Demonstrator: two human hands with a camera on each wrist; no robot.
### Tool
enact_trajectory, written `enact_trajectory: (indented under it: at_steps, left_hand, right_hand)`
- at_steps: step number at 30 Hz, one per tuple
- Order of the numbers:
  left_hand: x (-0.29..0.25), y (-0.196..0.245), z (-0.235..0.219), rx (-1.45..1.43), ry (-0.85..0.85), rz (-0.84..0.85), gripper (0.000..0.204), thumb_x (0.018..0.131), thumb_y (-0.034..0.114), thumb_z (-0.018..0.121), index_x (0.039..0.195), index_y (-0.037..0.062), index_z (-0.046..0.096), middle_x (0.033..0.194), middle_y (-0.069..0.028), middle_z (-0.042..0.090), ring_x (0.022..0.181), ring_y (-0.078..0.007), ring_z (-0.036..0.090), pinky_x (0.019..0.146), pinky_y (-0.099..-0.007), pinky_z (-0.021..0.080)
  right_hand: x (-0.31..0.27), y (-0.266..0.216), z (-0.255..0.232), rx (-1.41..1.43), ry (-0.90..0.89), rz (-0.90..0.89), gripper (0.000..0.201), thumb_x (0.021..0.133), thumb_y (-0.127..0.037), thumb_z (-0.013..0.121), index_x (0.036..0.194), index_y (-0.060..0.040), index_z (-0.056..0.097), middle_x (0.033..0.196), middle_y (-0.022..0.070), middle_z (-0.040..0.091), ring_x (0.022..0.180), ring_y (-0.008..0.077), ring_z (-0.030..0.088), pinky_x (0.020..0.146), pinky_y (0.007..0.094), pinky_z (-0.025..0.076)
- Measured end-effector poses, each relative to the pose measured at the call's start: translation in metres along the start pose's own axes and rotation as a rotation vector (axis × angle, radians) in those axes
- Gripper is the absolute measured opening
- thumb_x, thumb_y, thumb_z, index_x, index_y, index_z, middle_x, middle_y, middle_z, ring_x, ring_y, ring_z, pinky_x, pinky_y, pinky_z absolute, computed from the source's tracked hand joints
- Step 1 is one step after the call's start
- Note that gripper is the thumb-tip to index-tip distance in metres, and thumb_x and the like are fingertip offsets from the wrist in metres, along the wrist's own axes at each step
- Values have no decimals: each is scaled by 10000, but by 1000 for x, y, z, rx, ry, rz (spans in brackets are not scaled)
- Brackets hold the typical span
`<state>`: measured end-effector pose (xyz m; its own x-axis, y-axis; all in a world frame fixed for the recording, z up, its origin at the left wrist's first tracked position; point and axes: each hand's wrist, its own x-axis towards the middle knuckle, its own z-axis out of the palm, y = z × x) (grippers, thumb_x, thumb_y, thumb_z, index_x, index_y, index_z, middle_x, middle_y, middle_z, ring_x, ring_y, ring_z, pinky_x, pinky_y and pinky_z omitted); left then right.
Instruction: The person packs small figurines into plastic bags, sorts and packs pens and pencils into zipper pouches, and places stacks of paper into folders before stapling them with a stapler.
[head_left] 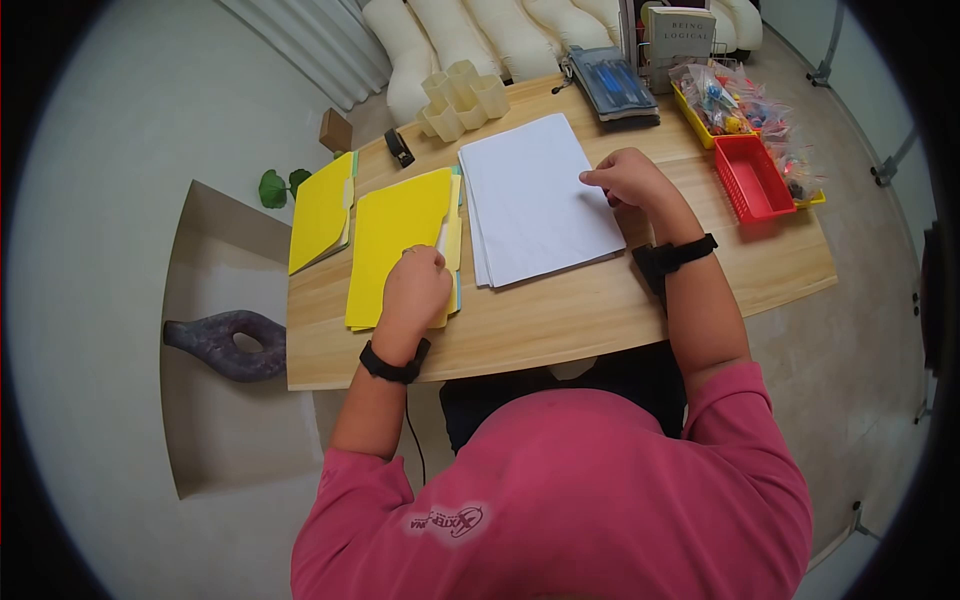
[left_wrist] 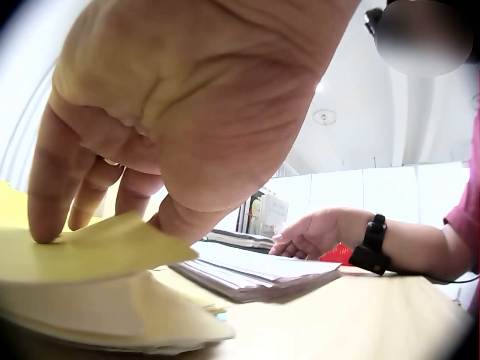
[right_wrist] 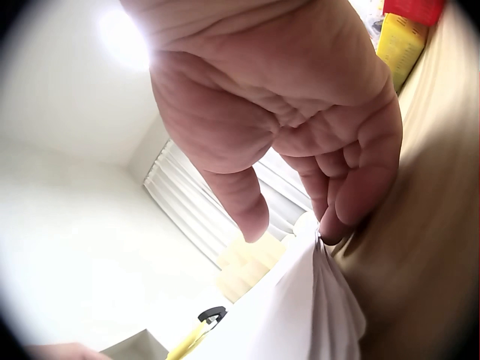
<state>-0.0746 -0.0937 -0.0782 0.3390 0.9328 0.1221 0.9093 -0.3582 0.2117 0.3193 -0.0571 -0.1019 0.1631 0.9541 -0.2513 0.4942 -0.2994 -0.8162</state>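
A yellow file folder (head_left: 398,240) with coloured tabs along its right side lies left of centre on the table. My left hand (head_left: 418,285) is over its right part, and in the left wrist view the thumb and fingers pinch the raised yellow cover (left_wrist: 97,247); the thumb tip is hidden behind it. In the middle lies a stack of white paper (head_left: 540,200). At its right edge is my right hand (head_left: 632,180), fingers loosely bent with their tips at the sheet edges (right_wrist: 319,300) in the right wrist view. The thumb (right_wrist: 251,217) stands apart from them.
Another yellow folder (head_left: 322,215) lies at the far left. Behind are a black band (head_left: 398,148), a cream honeycomb-shaped holder (head_left: 463,100) and a pouch of pens (head_left: 615,85). At the right stand a red basket (head_left: 752,180) and a yellow basket (head_left: 695,115) with bagged items.
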Motion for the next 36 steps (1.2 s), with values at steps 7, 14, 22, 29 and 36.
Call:
enact_trajectory:
  at_steps: [7,14,22,29,36]
  left_hand:
    - [13,46,3,-101,1,81,341,952,230,686,1195,11,778,1088,-252,745,1048,-425,705,944,-485,563]
    - [29,49,18,-158,-95,-29,384,947,259,690,1198,-23,763,1054,-240,758,1003,-416,720,908,-475,569]
    - [35,47,20,-257,-158,-136,404,947,294,702,1195,-19,768,972,-197,785,891,-370,751,847,-423,586]
    - [40,47,23,-302,-168,-204,414,939,297,717,1200,-22,754,993,-180,787,898,-338,751,849,-415,580]
    - [40,46,26,-348,-129,-214,441,936,287,719,1225,-44,746,1008,-183,789,911,-331,754,862,-410,583]
  right_hand:
    - [-1,-1,-1,6,4,32,512,913,-430,807,713,34,723,684,133,718,601,243,701,580,393,588]
    - [-2,0,-2,33,10,37,513,921,-431,794,713,33,725,683,134,716,603,242,700,572,399,584]
    - [1,3,-3,34,-11,22,499,918,-441,792,751,25,728,712,124,720,625,234,706,579,395,568]
    - [0,1,-2,32,-8,45,492,914,-447,786,738,8,727,703,116,722,635,227,715,581,387,565]
    - [5,6,0,48,-11,50,493,917,-443,781,729,9,724,701,118,724,631,231,717,588,390,566]
